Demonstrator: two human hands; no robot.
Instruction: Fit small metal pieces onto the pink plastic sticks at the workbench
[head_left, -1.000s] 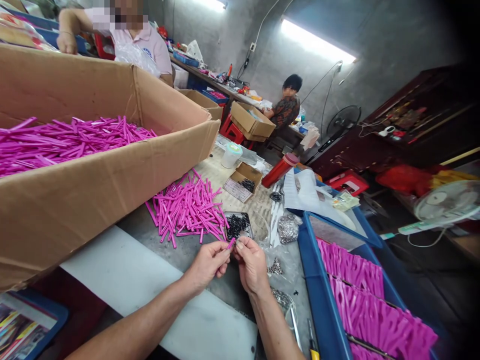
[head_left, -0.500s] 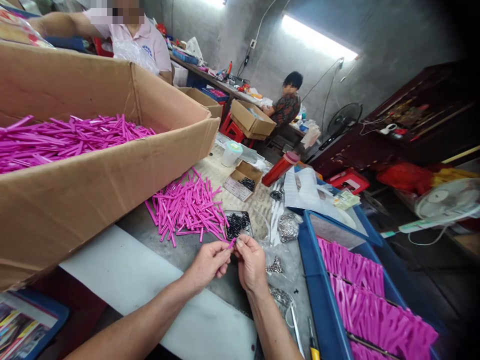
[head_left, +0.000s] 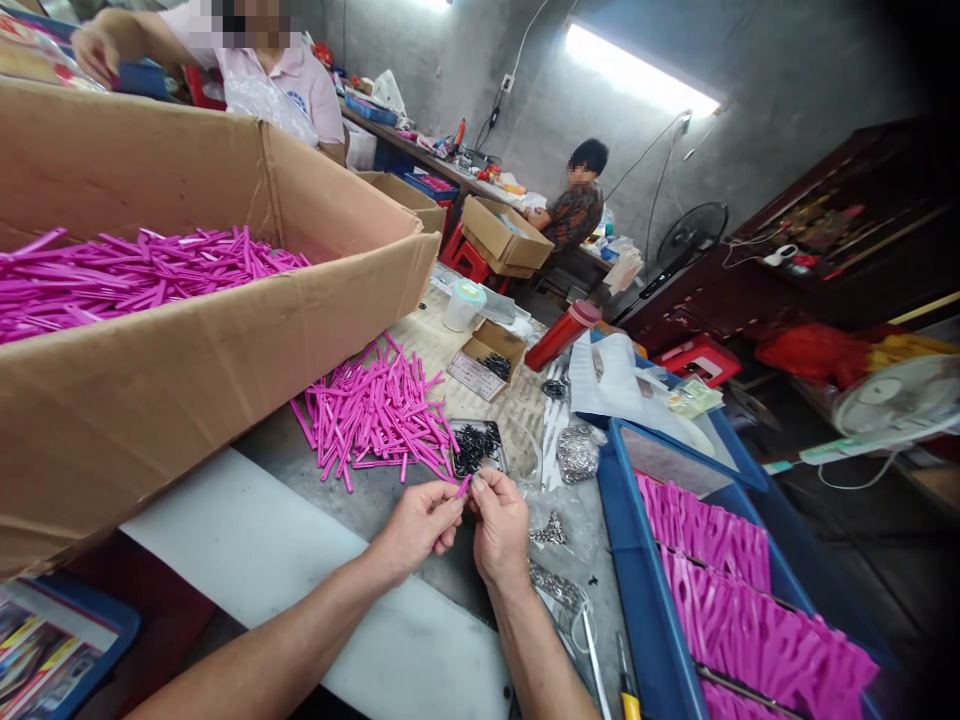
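Observation:
My left hand (head_left: pixel 420 522) is closed, pinching a short magenta plastic stick (head_left: pixel 464 487) between thumb and forefinger. My right hand (head_left: pixel 501 528) is closed too, its thumb and forefinger pressed together at the far end of that stick. Whatever small thing those fingertips hold is hidden. Just beyond the hands sits a small tray of black pieces (head_left: pixel 474 448). A loose pile of magenta sticks (head_left: pixel 379 410) lies on the table to the left of it.
A large cardboard box (head_left: pixel 330 310) of magenta sticks stands left. To the right is a blue bin (head_left: pixel 652 600) with rows of magenta pieces. Bags of metal parts (head_left: pixel 579 455), a small carton (head_left: pixel 487 360) and a red flask (head_left: pixel 562 335) stand nearby. Two people sit farther back.
My hands stay together at the stick, the right wrist shifting slightly left. At upper left, the co-worker's arm has drawn back and their hand now shows above the box.

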